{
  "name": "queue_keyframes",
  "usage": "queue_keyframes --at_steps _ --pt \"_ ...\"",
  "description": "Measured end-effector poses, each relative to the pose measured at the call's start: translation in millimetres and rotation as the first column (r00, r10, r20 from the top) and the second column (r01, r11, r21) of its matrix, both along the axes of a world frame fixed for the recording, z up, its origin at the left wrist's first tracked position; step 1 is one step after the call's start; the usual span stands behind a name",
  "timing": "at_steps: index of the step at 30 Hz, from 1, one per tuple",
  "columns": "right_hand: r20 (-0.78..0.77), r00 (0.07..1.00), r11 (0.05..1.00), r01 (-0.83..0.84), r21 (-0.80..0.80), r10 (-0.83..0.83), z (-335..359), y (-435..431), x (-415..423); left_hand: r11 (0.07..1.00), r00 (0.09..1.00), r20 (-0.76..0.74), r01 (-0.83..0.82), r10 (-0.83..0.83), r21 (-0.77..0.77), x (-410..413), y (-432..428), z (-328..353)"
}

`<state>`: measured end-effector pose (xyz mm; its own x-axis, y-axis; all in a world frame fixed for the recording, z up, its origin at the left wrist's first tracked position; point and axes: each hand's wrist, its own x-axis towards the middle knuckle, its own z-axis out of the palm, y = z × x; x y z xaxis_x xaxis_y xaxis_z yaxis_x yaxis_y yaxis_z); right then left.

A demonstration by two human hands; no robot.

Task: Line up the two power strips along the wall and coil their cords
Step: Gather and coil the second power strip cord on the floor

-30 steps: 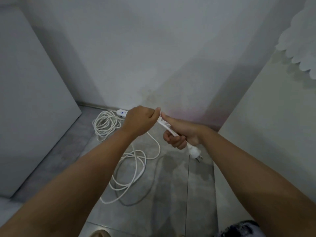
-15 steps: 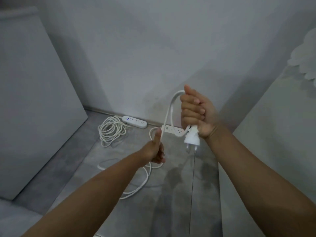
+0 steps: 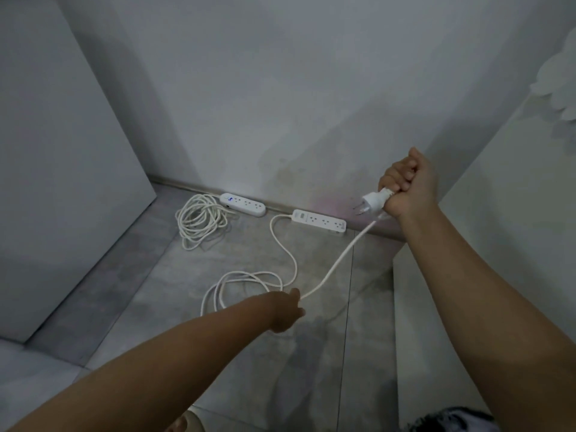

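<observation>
Two white power strips lie end to end at the foot of the back wall: the left strip [image 3: 242, 204] and the right strip [image 3: 319, 220]. The left strip's cord [image 3: 201, 221] rests in a loose coil beside it. The right strip's cord [image 3: 288, 251] runs forward into loose loops on the floor. My right hand [image 3: 408, 185] is raised and shut on that cord's plug [image 3: 372, 201], prongs pointing left. My left hand [image 3: 286, 310] is low and closed around the same cord, which stretches straight between both hands.
A large grey panel [image 3: 62, 169] leans or stands on the left. A white cabinet side [image 3: 486, 213] closes the right. The floor [image 3: 249, 353] is grey tile. A white scalloped object [image 3: 558, 85] shows at the upper right edge.
My hands have drawn apart: the right hand rose to the right with the plug, the left hand dropped and slid down the cord. Both strips are now in full view.
</observation>
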<state>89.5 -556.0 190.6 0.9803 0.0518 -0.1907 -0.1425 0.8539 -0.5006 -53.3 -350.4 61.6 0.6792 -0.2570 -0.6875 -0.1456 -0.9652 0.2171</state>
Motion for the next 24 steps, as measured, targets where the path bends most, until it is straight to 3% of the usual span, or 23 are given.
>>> queue_keyframes --at_steps 3,5,8,11,14,18,22,24 --pt "-0.134 0.987 0.982 0.06 -0.178 -0.084 -16 -7 3 0.971 0.973 0.113 0.213 -0.201 -0.105 1 -11 24" --pt "-0.221 0.975 0.915 -0.099 -0.39 0.011 -23 -8 2 0.925 0.898 0.259 0.378 -0.356 -0.041 7 -14 40" --pt "-0.397 0.87 0.612 -0.489 -0.622 0.291 -30 5 -6 0.854 0.705 0.536 0.517 -0.464 0.059 17 -8 56" --pt "-0.467 0.775 0.395 -0.624 -0.675 0.426 -36 28 -14 0.829 0.525 0.773 0.56 -0.356 0.001 27 4 59" --pt "-0.458 0.717 0.28 -0.654 -0.702 0.526 -40 46 -20 0.825 0.464 0.883 0.526 -0.073 -0.207 35 11 66" --pt "-0.427 0.608 0.271 -0.735 -0.622 0.669 -47 56 -26 0.776 0.406 0.855 0.405 0.322 -0.484 48 19 80" --pt "-0.361 0.6 0.469 -0.793 -0.389 0.714 -59 63 -35 0.753 0.368 0.739 0.139 0.564 -0.643 65 36 83" --pt "-0.31 0.588 0.505 -0.805 -0.311 0.747 -63 68 -43 0.74 0.378 0.7 0.056 0.606 -0.67 70 43 82"
